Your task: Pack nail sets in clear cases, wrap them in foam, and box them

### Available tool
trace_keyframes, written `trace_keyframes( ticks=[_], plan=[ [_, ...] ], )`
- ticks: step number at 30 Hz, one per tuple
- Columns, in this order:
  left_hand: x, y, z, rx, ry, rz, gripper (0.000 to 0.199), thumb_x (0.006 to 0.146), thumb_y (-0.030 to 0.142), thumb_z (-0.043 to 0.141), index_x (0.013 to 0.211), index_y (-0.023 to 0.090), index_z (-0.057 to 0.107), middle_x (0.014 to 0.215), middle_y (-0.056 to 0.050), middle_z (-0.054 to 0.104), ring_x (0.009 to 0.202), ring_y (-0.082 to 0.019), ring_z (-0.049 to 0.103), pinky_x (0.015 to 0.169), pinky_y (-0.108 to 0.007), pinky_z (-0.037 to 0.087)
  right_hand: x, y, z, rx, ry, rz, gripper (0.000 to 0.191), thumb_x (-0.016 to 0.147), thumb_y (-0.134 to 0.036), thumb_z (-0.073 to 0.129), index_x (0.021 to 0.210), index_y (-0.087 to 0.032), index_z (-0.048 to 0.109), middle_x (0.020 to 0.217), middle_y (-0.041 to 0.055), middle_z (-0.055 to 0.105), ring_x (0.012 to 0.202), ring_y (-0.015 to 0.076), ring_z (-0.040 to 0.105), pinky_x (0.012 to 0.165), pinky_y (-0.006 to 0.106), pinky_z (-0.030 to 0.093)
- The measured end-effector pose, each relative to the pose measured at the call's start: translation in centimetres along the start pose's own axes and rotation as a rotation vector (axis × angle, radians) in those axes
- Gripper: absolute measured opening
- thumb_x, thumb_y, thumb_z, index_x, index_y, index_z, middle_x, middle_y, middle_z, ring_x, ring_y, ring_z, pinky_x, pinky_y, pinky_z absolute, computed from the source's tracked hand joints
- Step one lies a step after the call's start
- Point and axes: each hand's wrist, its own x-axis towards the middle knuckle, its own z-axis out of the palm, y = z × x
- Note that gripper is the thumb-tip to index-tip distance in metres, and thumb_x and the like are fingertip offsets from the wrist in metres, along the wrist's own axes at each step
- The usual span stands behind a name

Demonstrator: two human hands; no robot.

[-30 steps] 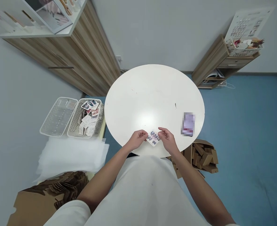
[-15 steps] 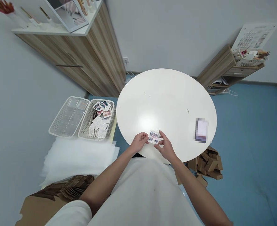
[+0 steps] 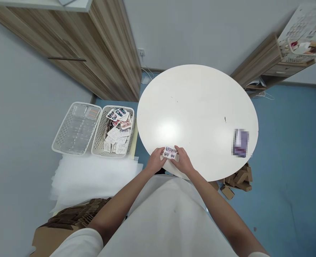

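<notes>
Between my two hands, over the near edge of the white round table (image 3: 201,92), is a small white card of press-on nails (image 3: 170,152) in purple and blue tones, set in two rows. My left hand (image 3: 156,160) grips the card's left edge between thumb and fingers. On the opposite edge, the fingers and thumb of my right hand (image 3: 183,160) are closed on it. The card's face with the nails points up toward me; its underside is hidden.
Left of the table stand two white baskets: one with clear plastic cases (image 3: 81,125), the other with several nail cards (image 3: 117,137). White foam sheets (image 3: 90,178) and folded cardboard (image 3: 74,217) lie nearer. A blurred purple item (image 3: 241,142) rests at the table's right; cardboard boxes (image 3: 240,178) lie below.
My view has tilted down and shifted a little. Both hands still hold the nail card; the right hand's fingers have moved in closer around its right edge.
</notes>
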Motion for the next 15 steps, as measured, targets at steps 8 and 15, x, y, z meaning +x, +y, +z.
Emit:
trace_keyframes(
  ticks=[8,15],
  plan=[
    [-0.3,-2.9,0.8,0.329,0.019,-0.018,0.049,0.075,0.025,0.052,0.123,0.018,0.040,0.103,-0.010,0.052,0.097,-0.024,0.048,0.081,-0.037,0.040,2.3,0.4,2.6,-0.345,-0.022,-0.119,0.061,0.071,-0.040,0.056,0.126,-0.021,0.037,0.119,0.0126,0.043,0.108,0.0297,0.039,0.088,0.042,0.034],
    [-1.3,-3.3,0.2,0.479,0.021,-0.045,0.056,0.078,0.027,0.047,0.130,0.015,0.033,0.116,-0.015,0.048,0.108,-0.029,0.042,0.084,-0.040,0.035,2.7,-0.1,3.6,-0.377,-0.019,-0.120,0.065,0.073,-0.043,0.053,0.130,-0.020,0.032,0.129,0.0141,0.037,0.115,0.0312,0.033,0.092,0.044,0.023]
  ],
)
